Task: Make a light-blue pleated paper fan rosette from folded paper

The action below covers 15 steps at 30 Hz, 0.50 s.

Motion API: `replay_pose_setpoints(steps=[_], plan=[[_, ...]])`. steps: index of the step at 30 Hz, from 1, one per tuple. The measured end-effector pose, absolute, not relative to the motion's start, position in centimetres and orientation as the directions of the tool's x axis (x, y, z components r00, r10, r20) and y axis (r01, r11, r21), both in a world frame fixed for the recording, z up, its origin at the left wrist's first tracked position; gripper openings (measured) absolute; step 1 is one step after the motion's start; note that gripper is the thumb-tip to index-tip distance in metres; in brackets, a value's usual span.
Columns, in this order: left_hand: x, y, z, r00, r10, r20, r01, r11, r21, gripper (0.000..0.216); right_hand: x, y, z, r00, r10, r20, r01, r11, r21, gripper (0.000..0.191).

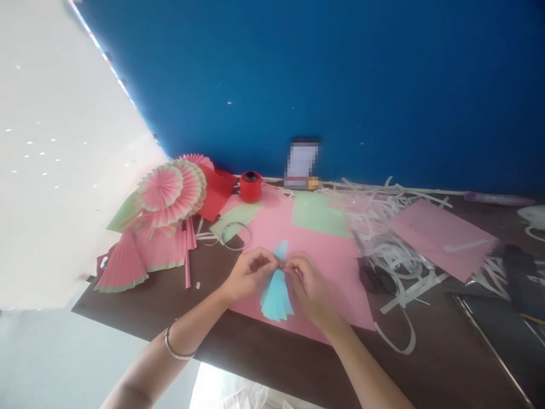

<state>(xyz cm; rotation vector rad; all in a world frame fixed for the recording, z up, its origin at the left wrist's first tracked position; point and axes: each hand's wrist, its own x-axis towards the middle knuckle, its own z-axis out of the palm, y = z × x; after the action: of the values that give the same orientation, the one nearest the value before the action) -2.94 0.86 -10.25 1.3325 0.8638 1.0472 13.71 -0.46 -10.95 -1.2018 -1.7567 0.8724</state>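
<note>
Pleated light-blue paper [277, 298] is pinched at its narrow waist between both hands, its folds spreading out below and a shorter part showing above. My left hand [252, 274] grips the waist from the left with closed fingertips. From the other side, my right hand [307, 284] pinches the same spot, thumb and forefinger together. Whether a thread or tie is at the waist, I cannot make out. Under the hands lies a large pink paper sheet [340, 284], with a pale green sheet [319, 213] on its far part.
Pink and green folded paper fans [164, 190] are piled at the left. A red roll [251, 187] and a metal ring [237, 236] sit behind my left hand. White paper strips [404, 272] and a pink packet [443, 236] cover the right. A blue wall [340, 85] stands behind.
</note>
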Motion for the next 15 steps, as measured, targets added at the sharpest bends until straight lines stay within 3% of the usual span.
replay_pose_setpoints(steps=[6, 15], plan=[[-2.76, 0.71, -10.06, 0.297, 0.953, 0.057, -0.085, -0.033, 0.996, 0.021, 13.58, -0.89, -10.43, -0.278, 0.929, 0.243, 0.436, 0.347, -0.830, 0.016], [-2.47, 0.69, -10.19, 0.324, 0.946, -0.019, -0.224, 0.097, 0.970, 0.020, 13.86, -0.99, -10.96, -0.373, 0.883, 0.284, 0.435, 0.437, -0.787, 0.015]])
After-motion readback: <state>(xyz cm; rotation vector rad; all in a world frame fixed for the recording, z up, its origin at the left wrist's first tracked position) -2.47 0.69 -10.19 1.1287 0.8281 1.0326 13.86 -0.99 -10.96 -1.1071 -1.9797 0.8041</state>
